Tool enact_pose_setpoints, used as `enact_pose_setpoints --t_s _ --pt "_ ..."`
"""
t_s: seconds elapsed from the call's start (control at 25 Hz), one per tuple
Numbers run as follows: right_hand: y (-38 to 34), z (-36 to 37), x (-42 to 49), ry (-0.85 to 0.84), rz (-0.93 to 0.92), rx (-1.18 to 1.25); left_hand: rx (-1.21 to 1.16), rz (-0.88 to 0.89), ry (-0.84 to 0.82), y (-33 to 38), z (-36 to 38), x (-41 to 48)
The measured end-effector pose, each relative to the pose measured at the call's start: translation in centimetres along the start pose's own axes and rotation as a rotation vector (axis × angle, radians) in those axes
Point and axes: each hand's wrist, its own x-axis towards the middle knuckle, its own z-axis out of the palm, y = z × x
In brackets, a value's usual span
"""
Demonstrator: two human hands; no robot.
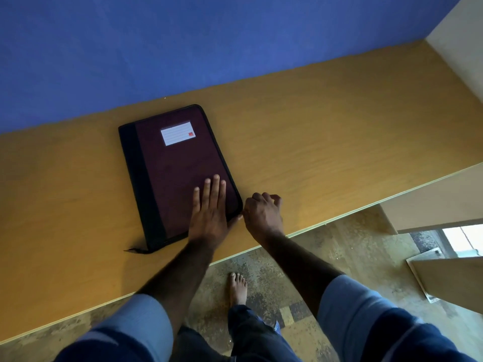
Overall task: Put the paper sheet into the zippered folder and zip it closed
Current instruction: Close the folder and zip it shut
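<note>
Nearest the table's front edge, the right hand [262, 214] is curled into a loose fist just off the near right corner of the dark maroon fabric zippered folder with a black spine [177, 176]. Its thumb and forefinger pinch together right at that corner, where the zip track bends. They seem to hold the slider, but the slider itself is too small and too hidden to confirm, so whether anything is gripped cannot be told for certain.

Just to the left of that pinch, the left hand [209, 210] lies flat and open, palm down, fingers spread on the folder's cover near the same corner, pressing it to the yellow-brown wooden table [326, 142]. It grasps nothing; it only pins.

From the pinch, the folder's long axis runs away and slightly leftward towards the blue wall [183, 48]. Its right long edge leads straight off from the fingertips to the far corner. The near short edge runs leftward from the pinch to a black fabric zipper tail [136, 250] sticking out at the near left corner.

Farther up the cover sits a white lined label with a red mark [177, 133]. No paper sheet shows, so it is judged to be inside already. The cover lies shut, and the zip's travel likely follows the edge from this corner.
</note>
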Motion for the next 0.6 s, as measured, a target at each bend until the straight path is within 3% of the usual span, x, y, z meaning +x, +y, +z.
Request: enact_pose_setpoints --t_s 0.6 --pt "0.7 0.0 -0.1 0.022 -0.046 0.022 0.028 0.153 0.076 1.3 0.3 0.0"
